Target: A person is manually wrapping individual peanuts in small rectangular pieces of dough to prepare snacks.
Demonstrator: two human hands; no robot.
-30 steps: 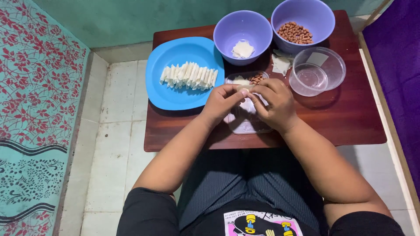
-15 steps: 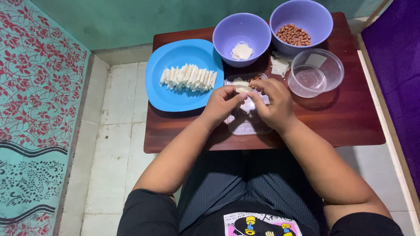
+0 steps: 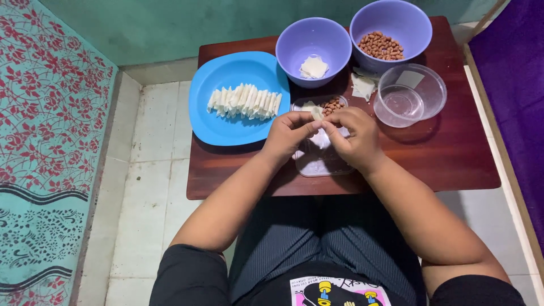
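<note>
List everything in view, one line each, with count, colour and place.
table: one, dark red-brown wood, centre.
plate: one, blue, table's left part.
rolled wrappers: one row, pale, on the plate.
bowls: two, purple, far edge; one holds pale wrapper pieces, the other peanuts.
clear round container: one, right of the hands.
clear flat tray: one, under the hands, with a few peanuts.
wrapper: one, pale, pinched between both hands.
left hand, right hand: together over the tray.

Setting: a home, informal food-preparation corner.
Floor: worn white tiles (image 3: pixel 141 187).
Wall: painted green (image 3: pixel 170 28).
Furnishing: small low wooden table (image 3: pixel 453 153), patterned teal mat (image 3: pixel 45 141).
Ware: household plastic bowls (image 3: pixel 314 42), blue plate (image 3: pixel 226 122).
</note>
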